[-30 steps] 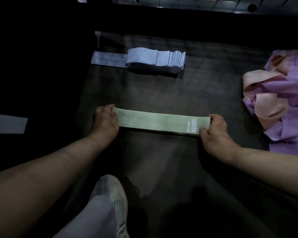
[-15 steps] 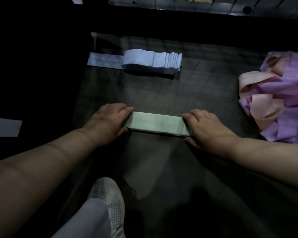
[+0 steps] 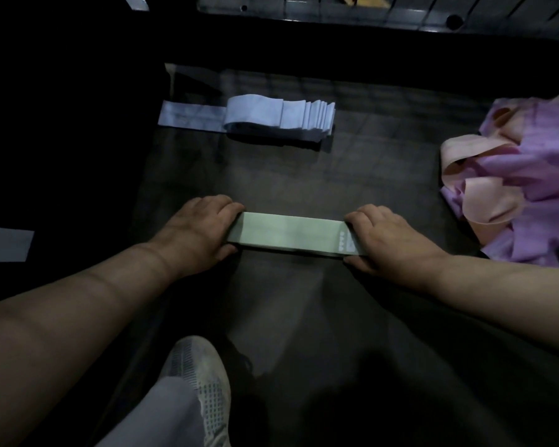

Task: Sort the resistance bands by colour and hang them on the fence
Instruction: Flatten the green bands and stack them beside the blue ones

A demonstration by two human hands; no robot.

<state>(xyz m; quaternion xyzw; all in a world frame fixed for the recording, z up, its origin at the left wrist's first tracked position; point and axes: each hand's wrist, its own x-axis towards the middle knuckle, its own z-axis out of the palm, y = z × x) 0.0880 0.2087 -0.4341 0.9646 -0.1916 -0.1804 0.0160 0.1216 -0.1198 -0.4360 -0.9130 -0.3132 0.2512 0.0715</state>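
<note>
1. My left hand [image 3: 200,233] rests on the left end of the green resistance band [image 3: 288,233]. My fingers are curled over the top and my thumb is against the near edge, so I am holding that end.
2. My right hand [image 3: 391,240] holds the right end the same way, fingers bent over the top and thumb at the near edge, just beside some white printed marks.
3. The green resistance band lies flat and straight between my hands, about midway across the dark floor mat [image 3: 304,317].
4. Farther from me on the mat sits a stack of pale blue bands [image 3: 291,119], folded and fanned, with one flat blue band [image 3: 191,116] sticking out to its left.
5. At the right edge, a tangled heap of purple and peach-pink bands [image 3: 523,191] lies well apart from the green one.
6. Another pale blue strip [image 3: 4,243] lies off the mat at far left, in the dark.
7. My white mesh shoe [image 3: 200,369] is near the bottom, on the mat.
8. A grey metal rail [image 3: 336,11] crosses the top, too dim for me to make out any detail.
</note>
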